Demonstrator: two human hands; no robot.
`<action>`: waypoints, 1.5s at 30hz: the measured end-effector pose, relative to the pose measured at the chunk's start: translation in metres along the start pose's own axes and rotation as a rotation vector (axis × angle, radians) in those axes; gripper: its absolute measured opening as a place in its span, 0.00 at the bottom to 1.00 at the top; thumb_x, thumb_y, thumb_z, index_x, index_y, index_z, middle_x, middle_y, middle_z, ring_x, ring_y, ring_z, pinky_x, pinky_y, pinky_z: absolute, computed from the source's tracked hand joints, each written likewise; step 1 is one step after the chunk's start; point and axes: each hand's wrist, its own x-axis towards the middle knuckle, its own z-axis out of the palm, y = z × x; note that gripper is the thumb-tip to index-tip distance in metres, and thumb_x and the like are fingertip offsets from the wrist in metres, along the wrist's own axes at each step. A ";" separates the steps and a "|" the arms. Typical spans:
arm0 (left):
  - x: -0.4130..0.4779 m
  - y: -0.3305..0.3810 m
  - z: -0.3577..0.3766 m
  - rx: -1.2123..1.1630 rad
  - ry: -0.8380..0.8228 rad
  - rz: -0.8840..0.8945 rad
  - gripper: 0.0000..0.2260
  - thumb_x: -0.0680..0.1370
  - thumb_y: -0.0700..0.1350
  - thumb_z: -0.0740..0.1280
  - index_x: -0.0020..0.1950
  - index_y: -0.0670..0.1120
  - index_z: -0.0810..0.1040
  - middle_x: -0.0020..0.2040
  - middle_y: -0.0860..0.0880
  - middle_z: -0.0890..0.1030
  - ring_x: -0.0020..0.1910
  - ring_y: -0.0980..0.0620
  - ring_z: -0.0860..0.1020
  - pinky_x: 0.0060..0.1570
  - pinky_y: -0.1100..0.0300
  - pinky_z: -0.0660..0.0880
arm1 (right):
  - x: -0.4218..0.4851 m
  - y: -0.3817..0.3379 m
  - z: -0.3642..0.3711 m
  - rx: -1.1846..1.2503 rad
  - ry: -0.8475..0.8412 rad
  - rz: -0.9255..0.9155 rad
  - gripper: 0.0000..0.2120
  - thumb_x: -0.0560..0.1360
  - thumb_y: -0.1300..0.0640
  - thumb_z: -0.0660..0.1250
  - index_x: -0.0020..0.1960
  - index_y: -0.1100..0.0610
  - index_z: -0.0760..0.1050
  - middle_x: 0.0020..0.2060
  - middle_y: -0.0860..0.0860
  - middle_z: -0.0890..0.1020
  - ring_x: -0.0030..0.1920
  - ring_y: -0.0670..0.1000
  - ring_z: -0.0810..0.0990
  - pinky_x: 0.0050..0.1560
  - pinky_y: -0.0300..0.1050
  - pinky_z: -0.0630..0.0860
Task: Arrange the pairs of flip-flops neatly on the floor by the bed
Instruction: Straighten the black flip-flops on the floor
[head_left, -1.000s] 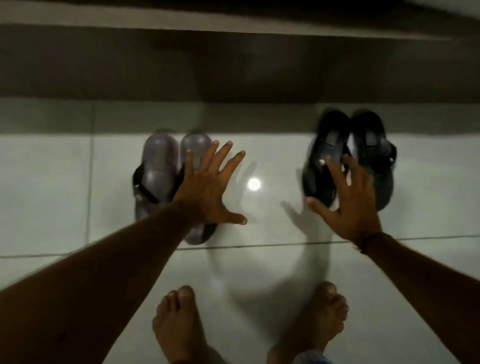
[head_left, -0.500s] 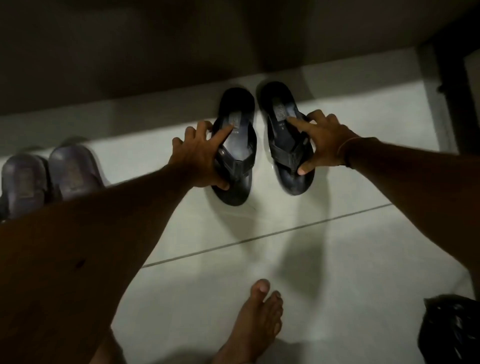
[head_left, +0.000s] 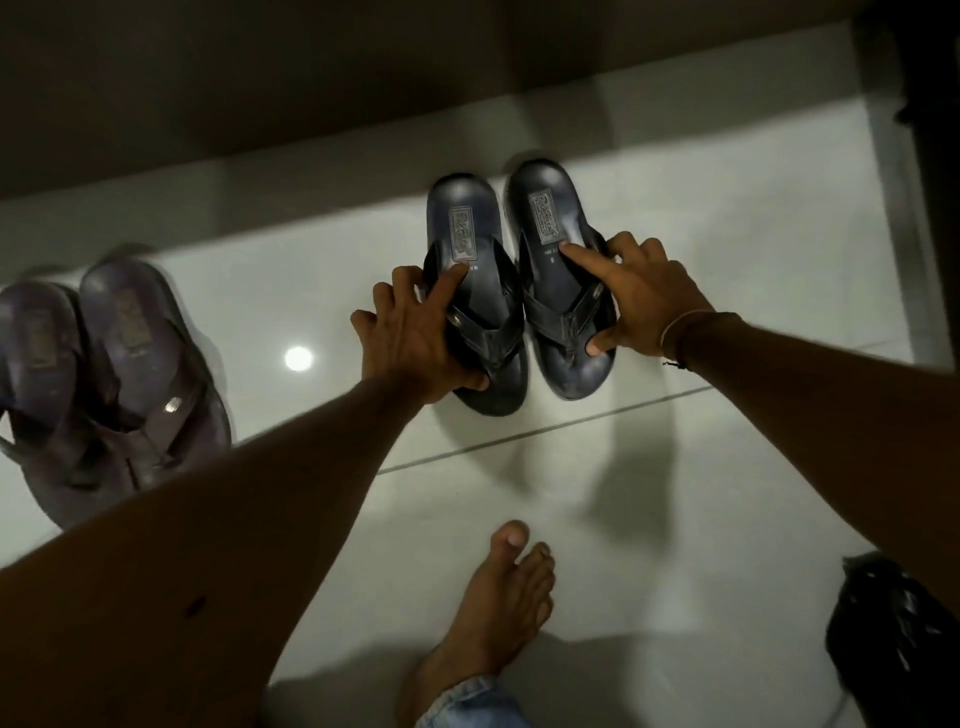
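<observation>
The pair of flip-flops in the middle was black, each heel carrying a grey rectangular label, and the straps were black too. The other pair, off to the side, looked a dull purplish grey, blurred. Pale, glossy white floor tiles with a dark grout line. Faded blue denim cuff, and a shiny black bag.

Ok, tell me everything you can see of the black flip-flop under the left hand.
The black flip-flop lies flat on the pale tiled floor, with the strap end nearer the person. It looks like dark rubber or leather, with a V strap bearing a small metal stud and a rectangular embossed label on the footbed. The left hand grips its outer edge, index finger on the footbed. Its twin sits close alongside, slightly ahead.
</observation>
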 end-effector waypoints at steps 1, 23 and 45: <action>-0.003 0.001 0.002 -0.005 0.001 0.000 0.59 0.57 0.67 0.82 0.81 0.61 0.54 0.74 0.43 0.63 0.70 0.38 0.65 0.65 0.38 0.67 | -0.002 0.000 0.001 -0.001 -0.001 -0.001 0.60 0.59 0.45 0.85 0.82 0.40 0.55 0.68 0.59 0.70 0.63 0.66 0.70 0.58 0.61 0.74; -0.023 -0.003 0.014 -0.110 0.034 0.016 0.70 0.51 0.71 0.81 0.82 0.65 0.41 0.80 0.44 0.53 0.73 0.32 0.63 0.64 0.30 0.68 | -0.023 0.004 0.012 0.133 -0.004 -0.007 0.76 0.52 0.47 0.88 0.82 0.37 0.37 0.77 0.62 0.59 0.68 0.72 0.69 0.62 0.69 0.75; -0.311 0.011 -0.780 0.183 1.030 0.335 0.33 0.81 0.63 0.57 0.79 0.42 0.68 0.79 0.41 0.69 0.79 0.42 0.63 0.72 0.40 0.62 | -0.273 -0.372 -0.727 0.160 1.191 -0.254 0.35 0.79 0.37 0.60 0.82 0.48 0.60 0.81 0.46 0.63 0.83 0.51 0.57 0.76 0.56 0.67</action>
